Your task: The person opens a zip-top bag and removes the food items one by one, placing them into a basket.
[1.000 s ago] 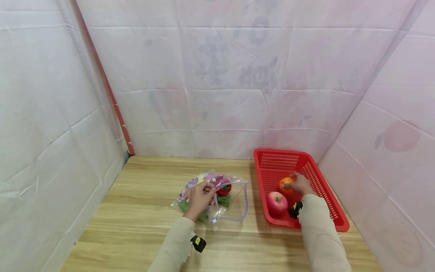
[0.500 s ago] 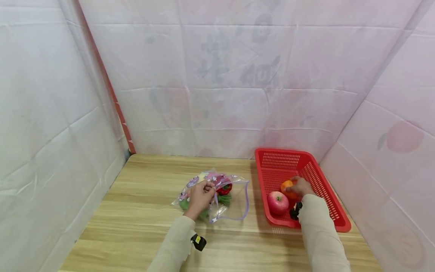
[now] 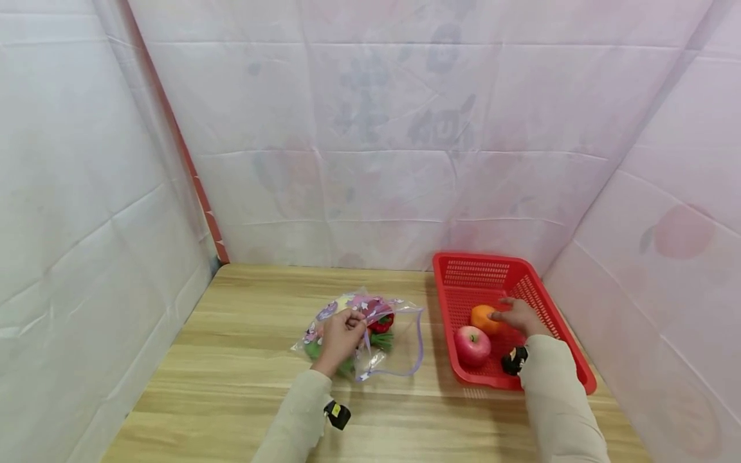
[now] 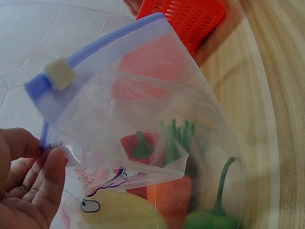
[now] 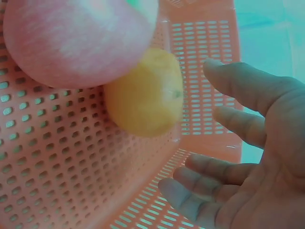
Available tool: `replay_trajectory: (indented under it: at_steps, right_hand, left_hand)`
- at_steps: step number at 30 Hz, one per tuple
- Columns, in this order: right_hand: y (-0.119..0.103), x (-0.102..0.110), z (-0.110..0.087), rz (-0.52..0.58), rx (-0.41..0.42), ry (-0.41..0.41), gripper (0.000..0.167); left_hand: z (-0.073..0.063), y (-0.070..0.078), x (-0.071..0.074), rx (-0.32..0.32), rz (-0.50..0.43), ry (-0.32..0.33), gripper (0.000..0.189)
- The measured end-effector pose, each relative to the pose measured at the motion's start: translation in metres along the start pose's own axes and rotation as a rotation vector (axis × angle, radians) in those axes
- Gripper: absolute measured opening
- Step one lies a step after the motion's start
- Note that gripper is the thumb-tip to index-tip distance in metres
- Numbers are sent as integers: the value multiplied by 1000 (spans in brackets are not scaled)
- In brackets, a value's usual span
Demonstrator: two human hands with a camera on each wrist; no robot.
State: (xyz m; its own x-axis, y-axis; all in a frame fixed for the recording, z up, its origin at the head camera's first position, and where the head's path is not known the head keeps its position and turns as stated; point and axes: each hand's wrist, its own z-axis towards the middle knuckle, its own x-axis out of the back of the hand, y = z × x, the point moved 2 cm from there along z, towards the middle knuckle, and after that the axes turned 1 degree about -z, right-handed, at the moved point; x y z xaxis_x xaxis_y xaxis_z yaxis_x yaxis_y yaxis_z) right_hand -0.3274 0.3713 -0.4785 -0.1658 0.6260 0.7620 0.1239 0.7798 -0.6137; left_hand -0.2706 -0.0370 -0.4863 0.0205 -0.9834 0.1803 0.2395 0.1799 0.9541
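Observation:
My left hand [image 3: 343, 335] pinches the purple-edged opening of a clear printed zip bag [image 4: 143, 95] between thumb and fingers. Inside the bag show a red pepper [image 4: 138, 147], an orange carrot [image 4: 170, 198] with green tops, a green pepper [image 4: 209, 219] and something yellow [image 4: 119, 210]. The bag's mouth gapes toward the right. Over the red basket [image 3: 442, 308], my right hand [image 3: 517, 316] has its fingers spread and holds nothing. Just left of it an orange [image 3: 485, 319] lies on the basket floor, beside a red apple [image 3: 473, 346]. In the right wrist view a gap separates fingers and orange [image 5: 145, 95].
The wooden table [image 3: 231, 373] bears the bag in the middle and the basket at the right. White sheets [image 3: 370, 193] hang behind and on both sides. A pale slider [image 4: 60, 73] sits on the bag's purple zip.
My right hand has released the orange and drawn back to the right, its fingers now spread. The orange rests in the basket near the apple. My left hand and the bag stay put.

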Motion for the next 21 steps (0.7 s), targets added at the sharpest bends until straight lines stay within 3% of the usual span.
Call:
replay_trajectory:
  at_steps: [6, 13, 21]
  right_hand:
    - [-14, -2, -13, -8, 28, -17, 67]
    - [-57, -7, -37, -146, 151, 39, 60]
    - [-94, -19, -54, -181, 174, 32, 66]
  left_hand:
    - [-1, 0, 0, -5, 11, 1, 7]
    - [-3, -2, 1, -16, 28, 8, 5]
    - [-1, 1, 2, -10, 28, 8, 8]
